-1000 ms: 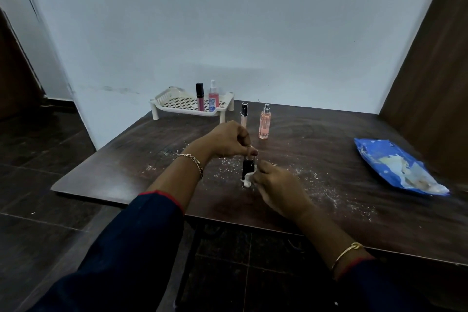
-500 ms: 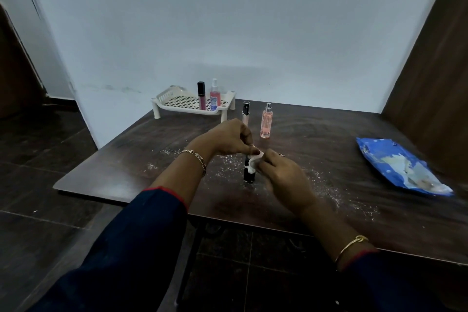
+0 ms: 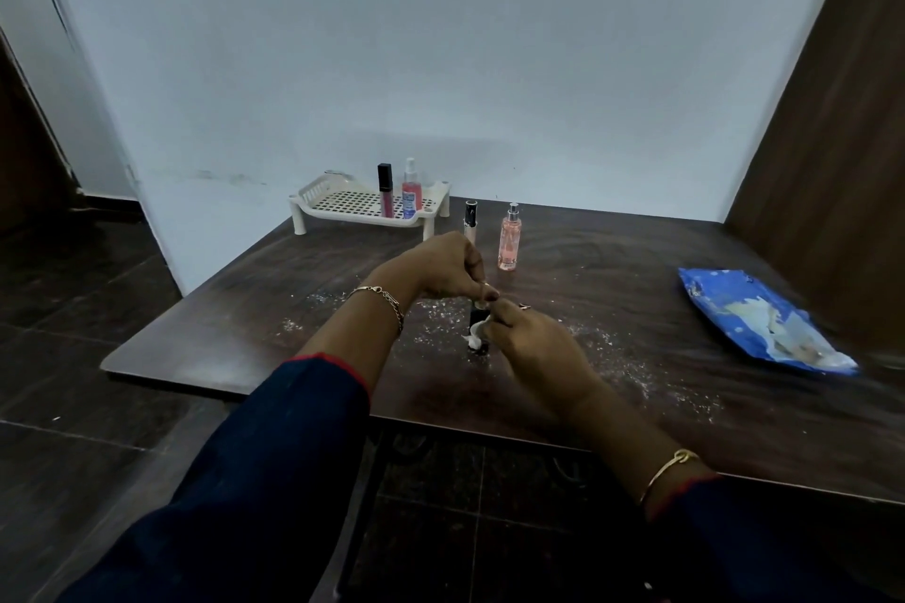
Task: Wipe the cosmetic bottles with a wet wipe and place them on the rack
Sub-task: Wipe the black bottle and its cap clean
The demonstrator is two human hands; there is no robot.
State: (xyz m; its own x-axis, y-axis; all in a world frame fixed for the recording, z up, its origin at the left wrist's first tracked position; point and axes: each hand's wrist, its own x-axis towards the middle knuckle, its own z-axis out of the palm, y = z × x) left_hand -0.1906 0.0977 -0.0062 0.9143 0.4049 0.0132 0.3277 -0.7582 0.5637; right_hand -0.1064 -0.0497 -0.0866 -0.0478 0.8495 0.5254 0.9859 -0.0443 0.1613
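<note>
Speckled dark table point(image 3: 612, 294), white rack point(image 3: 343, 205), pale wall point(image 3: 440, 64)

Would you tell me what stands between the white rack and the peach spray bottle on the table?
A slim black-capped tube stands there upright, seen in the head view.

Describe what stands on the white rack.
A dark-capped lip gloss tube and a pink spray bottle stand upright on the rack, toward its right end. Only what lies behind them is hidden.

Dark wood-grain table point(image 3: 636, 260), white perforated plastic rack point(image 3: 362, 206), glossy blue wipes packet point(image 3: 754, 318)
</note>
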